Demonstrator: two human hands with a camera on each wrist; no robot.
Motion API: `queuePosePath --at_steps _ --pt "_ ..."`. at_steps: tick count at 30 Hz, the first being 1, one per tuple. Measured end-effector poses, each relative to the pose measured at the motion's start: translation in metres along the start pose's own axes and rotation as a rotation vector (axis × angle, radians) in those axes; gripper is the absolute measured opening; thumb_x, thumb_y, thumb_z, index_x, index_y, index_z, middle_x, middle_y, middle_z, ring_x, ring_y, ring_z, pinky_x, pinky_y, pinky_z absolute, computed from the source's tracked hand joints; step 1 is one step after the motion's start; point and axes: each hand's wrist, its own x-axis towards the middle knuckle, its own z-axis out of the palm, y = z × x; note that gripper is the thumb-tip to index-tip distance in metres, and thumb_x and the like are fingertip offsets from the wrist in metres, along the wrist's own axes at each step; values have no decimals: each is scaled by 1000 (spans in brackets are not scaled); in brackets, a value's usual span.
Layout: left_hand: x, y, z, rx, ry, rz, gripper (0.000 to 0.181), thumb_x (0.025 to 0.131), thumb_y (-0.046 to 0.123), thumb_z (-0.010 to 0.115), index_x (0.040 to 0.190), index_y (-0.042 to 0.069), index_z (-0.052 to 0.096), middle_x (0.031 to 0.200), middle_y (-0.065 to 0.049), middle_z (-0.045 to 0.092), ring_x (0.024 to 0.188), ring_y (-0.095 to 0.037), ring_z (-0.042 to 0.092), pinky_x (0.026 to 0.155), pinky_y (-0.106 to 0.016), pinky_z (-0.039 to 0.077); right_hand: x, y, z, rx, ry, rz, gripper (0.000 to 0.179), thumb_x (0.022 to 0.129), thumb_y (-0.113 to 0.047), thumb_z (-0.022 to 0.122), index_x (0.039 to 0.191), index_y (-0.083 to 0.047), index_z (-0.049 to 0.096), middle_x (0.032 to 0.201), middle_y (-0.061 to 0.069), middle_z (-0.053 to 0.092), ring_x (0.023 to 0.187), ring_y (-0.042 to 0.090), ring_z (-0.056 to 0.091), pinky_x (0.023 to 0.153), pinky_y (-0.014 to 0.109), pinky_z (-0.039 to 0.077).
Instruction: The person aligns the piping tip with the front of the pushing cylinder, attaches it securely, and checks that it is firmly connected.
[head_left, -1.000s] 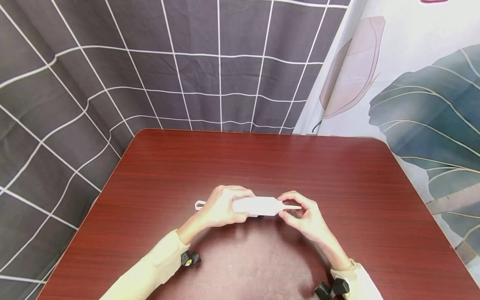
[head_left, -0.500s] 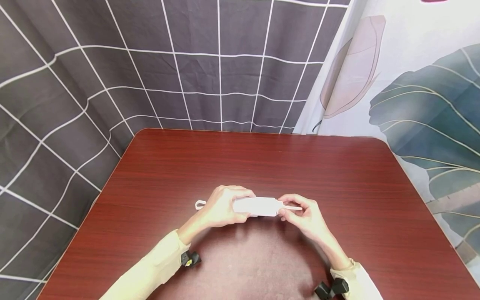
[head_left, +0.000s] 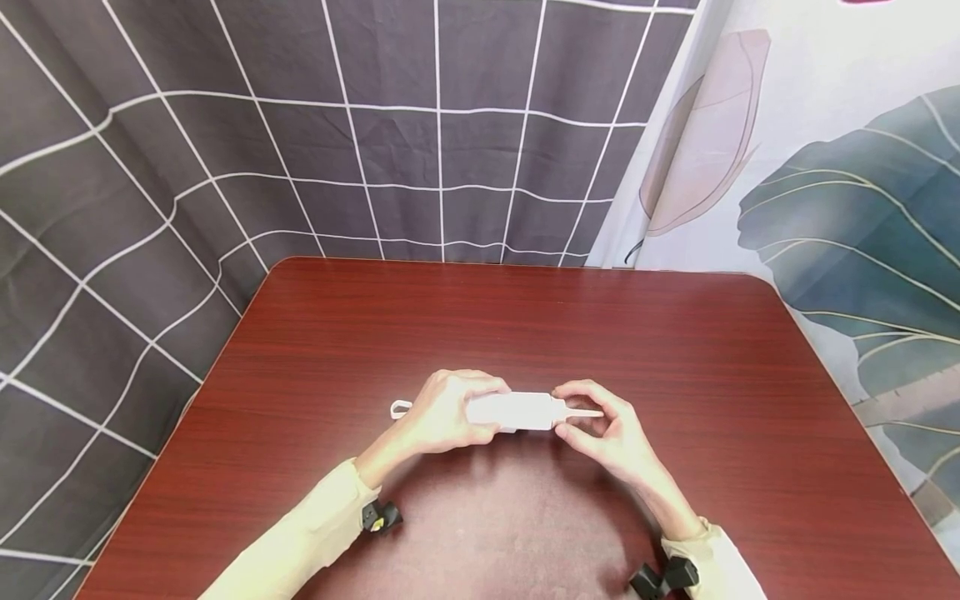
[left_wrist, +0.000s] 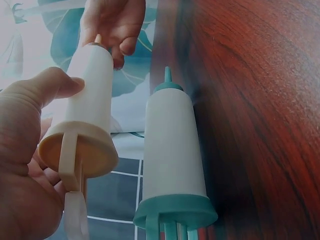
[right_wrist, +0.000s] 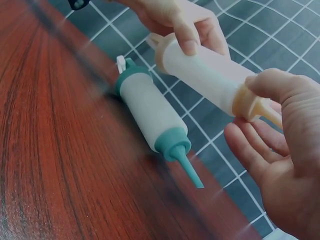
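A white nozzle bottle (head_left: 521,412) with a beige collar at each end lies sideways between the two hands. My left hand (head_left: 442,412) grips its barrel near the rear end, the thumb (left_wrist: 67,85) along the side. My right hand (head_left: 615,433) pinches the front nozzle cap (right_wrist: 244,102) between thumb and fingers. The thin nozzle points right, past the right fingers. A second, similar bottle with teal ends (right_wrist: 155,112) lies on the table in both wrist views; from the head I cannot make it out. A white loop (head_left: 401,409) sticks out behind the left hand.
The reddish-brown wooden table (head_left: 495,317) stretches around the hands. A dark curtain with white grid lines (head_left: 390,142) hangs behind and left, and a leaf-patterned curtain (head_left: 847,208) on the right. Each wrist wears a small black camera (head_left: 381,517).
The right fingers closed in round the nozzle cap half a second ago, and are now spread wider again at its edges. The bottle and left hand hardly moved.
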Motion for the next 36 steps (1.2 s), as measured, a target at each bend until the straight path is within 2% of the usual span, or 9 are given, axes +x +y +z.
queuePosePath --at_steps 4,9,12,19,27,36 --pt "0 0 -1 -1 -1 -8 36 67 20 83 103 19 75 96 8 71 78 -6 61 65 -25 46 1 1 0 -40 -6 -28 43 77 21 72 117 7 61 111 22 62 98 19 66 79 31 56" --pt "1 1 -1 -17 -7 -5 36 68 20 82 103 18 74 96 7 71 78 -7 61 66 -25 46 1 0 1 -66 3 -34 39 77 20 73 112 5 64 107 18 63 97 17 66 78 30 56" --pt "0 1 -2 -24 -7 -2 36 68 19 81 103 17 74 97 6 71 79 -7 62 67 -25 47 1 0 1 -63 13 -21 37 78 19 73 110 4 65 106 14 65 96 16 66 77 30 56" --pt "0 2 -2 -22 -15 -1 35 70 18 82 104 15 75 99 4 72 84 -8 65 70 -25 48 1 0 1 -28 13 -15 34 78 20 71 109 7 65 104 15 65 95 17 66 77 29 56" --pt "0 1 -1 -10 -15 -6 36 69 19 84 104 14 76 100 3 73 88 -9 67 72 -25 49 1 0 1 -36 6 3 31 80 18 71 107 5 66 103 15 66 93 16 67 76 31 57" --pt "1 4 -1 -6 -7 -22 37 68 18 84 104 14 76 100 3 72 88 -10 67 73 -26 50 1 -1 0 -52 34 42 29 79 17 73 106 5 67 105 14 68 94 16 67 77 32 57"
